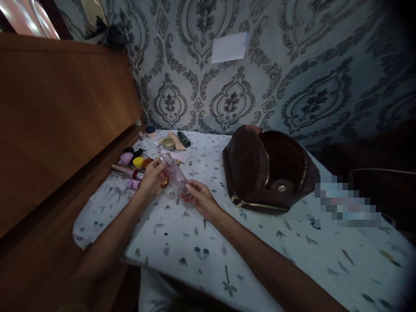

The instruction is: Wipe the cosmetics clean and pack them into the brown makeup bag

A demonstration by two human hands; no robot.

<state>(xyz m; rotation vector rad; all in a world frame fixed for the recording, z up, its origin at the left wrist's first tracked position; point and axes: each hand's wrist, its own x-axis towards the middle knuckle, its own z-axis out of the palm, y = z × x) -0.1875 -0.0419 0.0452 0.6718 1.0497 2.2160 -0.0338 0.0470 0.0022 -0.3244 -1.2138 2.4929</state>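
Note:
A clear, faintly pink bottle (175,174) is held at a slant between both hands above the patterned cloth (201,234). My left hand (154,177) grips its upper end, and my right hand (200,198) has its fingers closed round the lower end. Just beyond my left hand lie a yellow-lidded jar (138,162), a lilac item (126,158) and a pink tube (175,156). Beside its wrist are a metallic tube (125,170) and a purple-white tube (132,184). An amber round item (165,181) shows behind the bottle.
A dark brown bag (269,171) stands unzipped on the right. Near the wall are a gold-lidded jar (168,143), a dark green tube (184,139) and a navy-lidded jar (151,131). A wooden panel (65,112) borders the left. A pixelated patch covers something at far right.

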